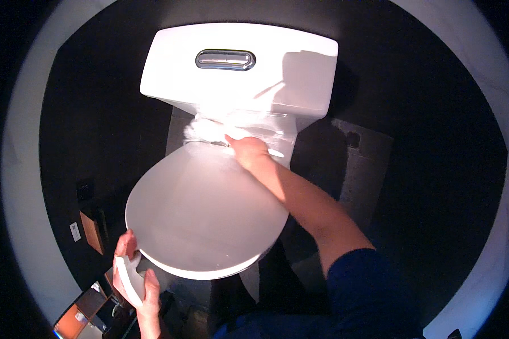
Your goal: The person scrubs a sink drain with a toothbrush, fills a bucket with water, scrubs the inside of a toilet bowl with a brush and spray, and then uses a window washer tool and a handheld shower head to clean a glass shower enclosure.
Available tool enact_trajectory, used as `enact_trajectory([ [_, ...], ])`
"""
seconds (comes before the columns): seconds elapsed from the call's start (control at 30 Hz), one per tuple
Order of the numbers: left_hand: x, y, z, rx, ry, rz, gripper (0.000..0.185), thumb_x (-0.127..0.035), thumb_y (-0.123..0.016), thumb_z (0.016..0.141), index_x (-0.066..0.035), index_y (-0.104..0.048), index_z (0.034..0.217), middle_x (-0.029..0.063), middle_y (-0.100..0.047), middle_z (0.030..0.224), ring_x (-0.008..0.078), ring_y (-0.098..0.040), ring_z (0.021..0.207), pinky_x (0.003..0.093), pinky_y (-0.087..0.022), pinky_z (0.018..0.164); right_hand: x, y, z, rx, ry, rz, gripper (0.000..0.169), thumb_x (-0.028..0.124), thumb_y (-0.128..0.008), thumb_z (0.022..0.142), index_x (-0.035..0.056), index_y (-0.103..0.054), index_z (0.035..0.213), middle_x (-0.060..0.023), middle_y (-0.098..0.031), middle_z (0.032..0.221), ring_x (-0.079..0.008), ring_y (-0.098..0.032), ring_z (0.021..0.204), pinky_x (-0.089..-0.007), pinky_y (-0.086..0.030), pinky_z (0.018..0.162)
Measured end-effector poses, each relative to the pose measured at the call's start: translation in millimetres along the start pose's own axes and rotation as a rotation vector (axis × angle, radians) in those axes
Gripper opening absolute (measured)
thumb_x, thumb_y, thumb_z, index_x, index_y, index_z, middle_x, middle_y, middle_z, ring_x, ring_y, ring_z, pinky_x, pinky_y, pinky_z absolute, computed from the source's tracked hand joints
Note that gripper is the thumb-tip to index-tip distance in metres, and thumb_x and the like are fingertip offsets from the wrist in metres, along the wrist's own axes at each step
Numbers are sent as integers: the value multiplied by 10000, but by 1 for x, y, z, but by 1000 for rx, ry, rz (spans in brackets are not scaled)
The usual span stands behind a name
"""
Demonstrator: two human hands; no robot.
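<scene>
A white toilet stands before me, its lid point(208, 212) down over the bowl and its tank point(174, 63) behind, with a chrome flush button point(225, 59) on top. My right hand point(249, 149) presses on a white wad, perhaps a cloth or tissue point(208, 129), at the ledge between lid and tank; glare blurs its edges. Near the lid's front left edge, my left hand point(136, 271) is curled around a white curved piece point(130, 282), whose kind I cannot tell. The thumb lies on one side of it and the fingers on the other.
Dark walls enclose the toilet. On the left are a wooden holder or ledge point(92, 232), a small white card point(75, 232) with print and a dark wall plate point(85, 189). Shelves point(91, 303) with small items stand at the lower left. A dark square floor fitting point(353, 140) lies right.
</scene>
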State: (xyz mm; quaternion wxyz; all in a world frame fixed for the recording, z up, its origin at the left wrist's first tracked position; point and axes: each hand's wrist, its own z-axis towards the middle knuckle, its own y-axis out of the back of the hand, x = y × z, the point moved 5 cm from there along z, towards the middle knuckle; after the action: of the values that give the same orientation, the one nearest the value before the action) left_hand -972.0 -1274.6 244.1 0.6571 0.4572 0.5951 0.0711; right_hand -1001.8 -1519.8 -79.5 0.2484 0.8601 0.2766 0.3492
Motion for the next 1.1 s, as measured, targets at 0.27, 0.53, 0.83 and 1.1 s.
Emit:
enact_trajectory([
  [0.27,-48,-6,66,24,-327,60,596,-144,-577,684,10,-524,1257,184,-584,1194,298,-580,1104,405,-437,978,-117,44,-130,44,-389,154,552,523,-303,956,139,-533,1279,-223,-594,1164,-374,-580,1068,-461,-429,931],
  [0.53,-97,-44,177,201,-339,38,367,-180,-652,673,-18,-647,1003,171,-642,1033,273,-651,903,357,-523,773,-202,8,-292,-196,-420,-92,401,194,-479,953,248,-475,1350,-192,-635,1064,-339,-628,916,-395,-499,777],
  [0.83,64,-5,10,139,-256,-503,444,-200,-636,735,-64,-614,1157,72,-560,902,176,-590,812,314,-475,703,-106,-103,-318,-356,-503,215,454,205,-468,950,179,-396,1397,-189,-621,1125,-374,-626,948,-435,-502,802],
  [1.1,251,64,-295,78,326,-103,231,-56,-624,651,-46,-617,881,81,-570,759,244,-581,703,332,-482,648,-8,-181,-337,-596,-85,187,417,186,-501,935,158,-476,1351,-208,-653,995,-348,-654,828,-366,-515,718],
])
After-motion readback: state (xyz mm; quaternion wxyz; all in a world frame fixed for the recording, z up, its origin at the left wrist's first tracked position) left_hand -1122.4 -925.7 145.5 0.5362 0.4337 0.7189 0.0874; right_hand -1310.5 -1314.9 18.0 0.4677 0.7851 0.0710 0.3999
